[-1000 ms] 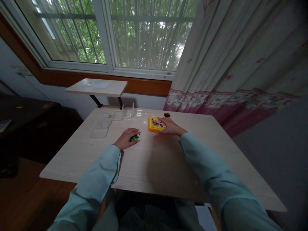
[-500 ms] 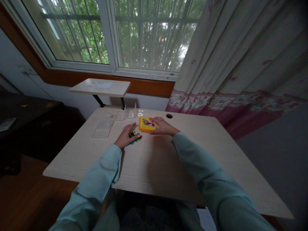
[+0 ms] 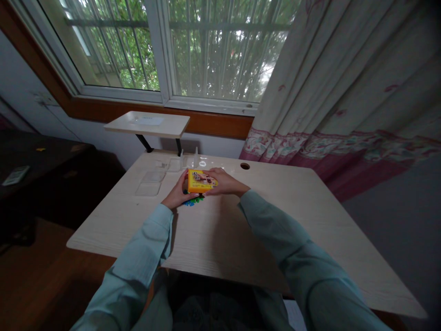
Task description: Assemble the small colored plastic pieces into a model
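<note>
A small yellow printed box is held above the desk, between my two hands. My right hand grips its right end, fingers along the far side and thumb at the near edge. My left hand is curled round the box's left end, with the thumb low at the near side. Small green and blue pieces show below the box, by the left thumb. Dark parts among them are mostly covered by the box and hand, so I cannot tell whether the left fingers also touch them.
Clear plastic cases lie at the left of the pale wooden desk, with more transparent pieces standing behind. A raised shelf stands at the back left. A round cable hole is near the back edge.
My right hand has brought the yellow box left, over the small coloured pieces and against my left hand. The whole view has shifted slightly.
</note>
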Tool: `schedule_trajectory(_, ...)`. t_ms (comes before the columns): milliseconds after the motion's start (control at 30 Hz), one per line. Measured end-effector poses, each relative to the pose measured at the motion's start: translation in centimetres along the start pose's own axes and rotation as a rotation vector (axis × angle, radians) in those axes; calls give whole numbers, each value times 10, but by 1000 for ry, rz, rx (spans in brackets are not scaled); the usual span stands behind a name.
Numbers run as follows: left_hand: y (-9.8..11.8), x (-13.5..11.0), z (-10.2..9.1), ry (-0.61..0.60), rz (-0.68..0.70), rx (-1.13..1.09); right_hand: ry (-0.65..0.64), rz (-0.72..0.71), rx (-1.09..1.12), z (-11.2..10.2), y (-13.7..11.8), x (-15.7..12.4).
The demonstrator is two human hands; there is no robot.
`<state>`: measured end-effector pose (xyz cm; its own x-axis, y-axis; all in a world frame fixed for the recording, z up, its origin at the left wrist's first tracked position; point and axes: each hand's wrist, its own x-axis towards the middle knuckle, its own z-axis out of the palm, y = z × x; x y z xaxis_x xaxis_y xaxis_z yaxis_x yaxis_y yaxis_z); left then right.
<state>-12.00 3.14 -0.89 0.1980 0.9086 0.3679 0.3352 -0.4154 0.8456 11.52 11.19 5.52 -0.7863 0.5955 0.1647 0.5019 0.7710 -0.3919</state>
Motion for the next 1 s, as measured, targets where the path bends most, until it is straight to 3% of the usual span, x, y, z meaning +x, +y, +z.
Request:
schedule_trajectory(467, 7, 0, -7, -2, -88, -405, -13, -18, -5, -6, -13, 1)
schedule_trajectory(800, 1, 0, -7, 44, -91, -431, -12, -37, 1, -7, -13, 1)
schedule_trajectory(1000, 5, 1, -6, 35, -115, -560, -16, -31, 24, -5, -14, 3)
